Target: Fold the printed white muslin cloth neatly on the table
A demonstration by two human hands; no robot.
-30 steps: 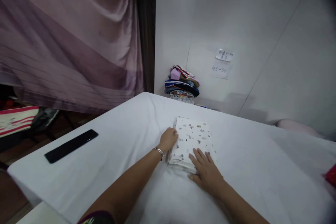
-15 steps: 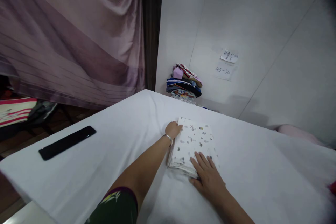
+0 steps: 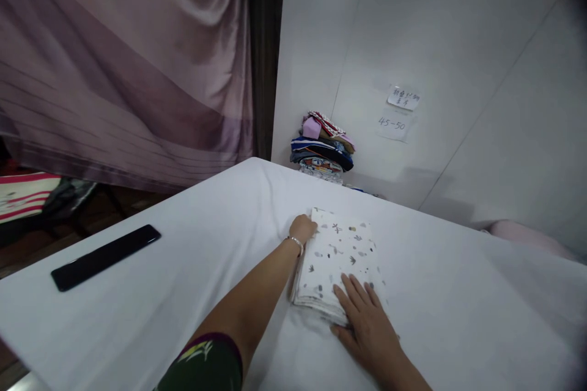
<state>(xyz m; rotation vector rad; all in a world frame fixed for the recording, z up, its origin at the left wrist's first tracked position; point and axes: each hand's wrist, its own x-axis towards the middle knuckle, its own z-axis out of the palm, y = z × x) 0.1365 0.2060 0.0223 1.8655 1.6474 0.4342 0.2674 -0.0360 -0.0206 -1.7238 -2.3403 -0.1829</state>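
A folded white cloth [image 3: 339,250] printed with small grey leaves and spots lies on the white-covered table [image 3: 220,226], its layered edge facing me. My left hand [image 3: 303,228], with a bracelet at the wrist, is closed at the cloth's far left edge; its fingertips are hidden. Over the near right corner, my right hand [image 3: 367,321] rests flat with fingers stretched out on the print and the thumb by the near edge.
A long black flat object [image 3: 106,256] lies on the table's left side. Behind the far edge rises a stack of folded fabrics [image 3: 323,149], near a wall with paper notes [image 3: 397,113]. A mauve curtain [image 3: 137,61] hangs at left.
The view has shifted slightly, so the cloth and black object sit a little lower. Both hands keep nearly the same places on the cloth.
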